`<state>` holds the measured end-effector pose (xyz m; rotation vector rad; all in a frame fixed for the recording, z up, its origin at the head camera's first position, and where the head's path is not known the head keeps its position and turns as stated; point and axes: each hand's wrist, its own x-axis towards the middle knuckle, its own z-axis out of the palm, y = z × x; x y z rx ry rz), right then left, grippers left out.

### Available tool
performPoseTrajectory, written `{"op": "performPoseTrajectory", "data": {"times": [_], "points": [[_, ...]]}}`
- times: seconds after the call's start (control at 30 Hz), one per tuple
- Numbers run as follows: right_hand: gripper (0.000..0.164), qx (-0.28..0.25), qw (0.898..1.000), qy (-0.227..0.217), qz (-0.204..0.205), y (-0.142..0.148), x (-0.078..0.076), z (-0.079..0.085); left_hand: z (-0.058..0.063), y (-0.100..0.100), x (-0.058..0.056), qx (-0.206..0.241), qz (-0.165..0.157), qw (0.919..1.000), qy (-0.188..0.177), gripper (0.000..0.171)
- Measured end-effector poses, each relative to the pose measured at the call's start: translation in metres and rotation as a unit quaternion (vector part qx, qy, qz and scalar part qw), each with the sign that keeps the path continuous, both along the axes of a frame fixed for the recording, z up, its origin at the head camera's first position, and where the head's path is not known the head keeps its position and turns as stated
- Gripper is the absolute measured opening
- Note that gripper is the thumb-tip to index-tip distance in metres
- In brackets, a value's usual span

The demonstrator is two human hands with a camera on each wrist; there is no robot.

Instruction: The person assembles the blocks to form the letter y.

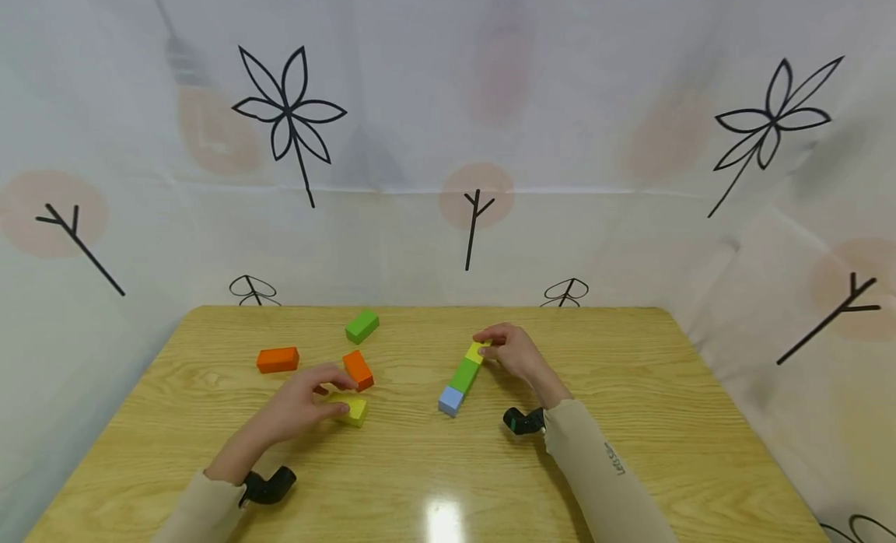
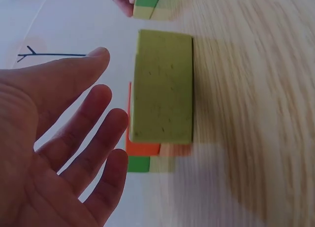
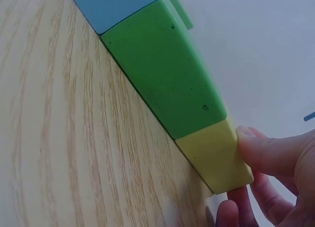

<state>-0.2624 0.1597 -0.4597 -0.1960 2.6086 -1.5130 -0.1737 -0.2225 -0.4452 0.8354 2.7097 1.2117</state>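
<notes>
A row of three wooden blocks lies end to end on the table: a blue block (image 1: 450, 401) nearest, a green block (image 1: 465, 376) in the middle and a yellow block (image 1: 476, 352) at the far end. My right hand (image 1: 514, 352) pinches that far yellow block, thumb on its upper edge and fingers around its end in the right wrist view. My left hand (image 1: 308, 404) hovers over another yellow block (image 2: 164, 86), its thumb and fingers spread and relaxed just beside it. Behind that block lies an orange block (image 1: 358, 370), close to the left fingertips.
A second orange block (image 1: 277, 359) lies farther left on the wooden table (image 1: 392, 481), and a loose green block (image 1: 362, 326) sits near the back edge. White cloth (image 1: 392, 239) with drawn flowers hangs around the table's back and sides.
</notes>
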Motion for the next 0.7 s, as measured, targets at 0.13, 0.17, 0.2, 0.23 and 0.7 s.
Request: {"op": "performPoseTrajectory", "data": {"times": [0.13, 0.17, 0.2, 0.23, 0.7], "points": [[0.022, 0.000, 1.000, 0.002, 0.001, 0.000, 0.000, 0.000, -0.002, -0.009, 0.001, -0.008, 0.006, 1.0000, 0.000, 0.025], [0.022, 0.000, 1.000, 0.002, 0.000, 0.000, 0.000, 0.000, -0.003, -0.011, 0.001, -0.007, 0.006, 1.0000, -0.002, 0.026], [0.022, 0.001, 1.000, 0.003, 0.000, 0.001, 0.000, 0.000, -0.004, -0.012, 0.001, -0.006, 0.005, 1.0000, -0.006, 0.026], [0.022, 0.002, 1.000, 0.002, 0.000, 0.001, 0.000, 0.000, -0.004, -0.013, 0.000, -0.004, 0.003, 0.9999, -0.010, 0.027], [0.023, -0.005, 1.000, -0.005, 0.000, 0.001, -0.001, -0.001, -0.008, -0.014, -0.005, 0.004, -0.019, 0.9994, -0.027, 0.030]]}}
